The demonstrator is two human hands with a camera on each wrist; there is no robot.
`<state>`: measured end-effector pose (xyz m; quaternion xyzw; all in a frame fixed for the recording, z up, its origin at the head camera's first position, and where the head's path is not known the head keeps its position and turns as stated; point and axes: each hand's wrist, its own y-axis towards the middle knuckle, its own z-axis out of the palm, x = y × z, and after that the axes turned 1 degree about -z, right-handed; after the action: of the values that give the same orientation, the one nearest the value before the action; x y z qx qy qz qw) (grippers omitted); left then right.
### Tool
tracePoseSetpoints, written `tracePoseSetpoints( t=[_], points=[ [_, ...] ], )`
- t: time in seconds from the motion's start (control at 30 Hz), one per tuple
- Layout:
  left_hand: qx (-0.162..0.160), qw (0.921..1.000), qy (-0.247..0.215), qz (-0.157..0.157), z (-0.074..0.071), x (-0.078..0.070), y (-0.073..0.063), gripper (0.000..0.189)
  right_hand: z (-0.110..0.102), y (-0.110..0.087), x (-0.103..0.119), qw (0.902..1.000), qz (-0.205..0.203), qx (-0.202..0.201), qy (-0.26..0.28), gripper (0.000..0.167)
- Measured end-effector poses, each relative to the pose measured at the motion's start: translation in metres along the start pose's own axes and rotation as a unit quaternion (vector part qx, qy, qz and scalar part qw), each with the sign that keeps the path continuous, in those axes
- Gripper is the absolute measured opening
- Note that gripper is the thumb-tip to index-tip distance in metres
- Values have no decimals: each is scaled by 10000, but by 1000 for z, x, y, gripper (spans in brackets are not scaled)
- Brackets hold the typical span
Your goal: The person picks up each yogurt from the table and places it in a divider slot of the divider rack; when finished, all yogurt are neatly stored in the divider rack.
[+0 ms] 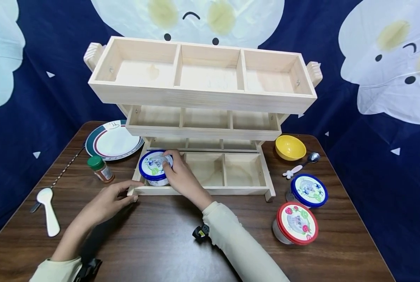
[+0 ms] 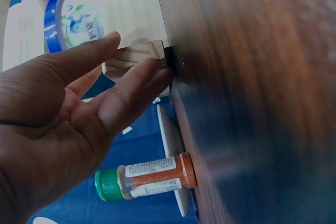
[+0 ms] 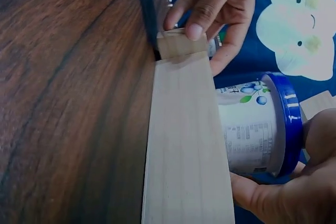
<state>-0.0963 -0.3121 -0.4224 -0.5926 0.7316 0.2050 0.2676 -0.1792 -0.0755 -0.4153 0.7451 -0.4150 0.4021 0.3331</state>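
Observation:
A three-tier wooden organizer [image 1: 203,96] with divided trays stands at the back of the table. My right hand [image 1: 181,174] grips a tub with a blue lid [image 1: 156,163] and blueberry print, thumb and fingers around its lid and side. That tub is over the left compartment of the bottom tray, behind the tray's front board [image 3: 186,140]; its base is partly hidden. My left hand [image 1: 105,201] pinches the front left corner of the bottom tray [image 2: 139,53] between thumb and fingers. In the left wrist view, a spice jar [image 2: 152,177] with a green cap stands beyond the left fingers.
Left of the organizer lie a plate [image 1: 114,141], a white spoon [image 1: 49,211] and a thin twisted-handled utensil [image 1: 67,166]. To its right are a yellow bowl [image 1: 290,147], a metal spoon [image 1: 301,165], another blue-lidded tub [image 1: 309,190] and a red-lidded tub [image 1: 297,223].

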Motion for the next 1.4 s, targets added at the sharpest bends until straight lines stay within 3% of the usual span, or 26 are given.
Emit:
tracePoseSetpoints(
  t=[0.27, 0.77, 1.17, 1.4],
  points=[
    [-4, 10000, -44, 49, 2, -1, 0, 32, -1, -4, 1, 9991, -206, -110, -364, 40],
    [2, 9999, -92, 94, 2, 0, 0, 32, -17, -12, 0, 9981, -315, -527, -105, 49],
    [-10, 9998, 37, 199, 0, 2, 4, 31, -69, -36, -3, 9955, -304, -838, -335, 50],
    [36, 9998, 40, 180, 1, 2, 5, 31, -98, -60, 0, 9945, -138, -968, -362, 51]
  ],
)
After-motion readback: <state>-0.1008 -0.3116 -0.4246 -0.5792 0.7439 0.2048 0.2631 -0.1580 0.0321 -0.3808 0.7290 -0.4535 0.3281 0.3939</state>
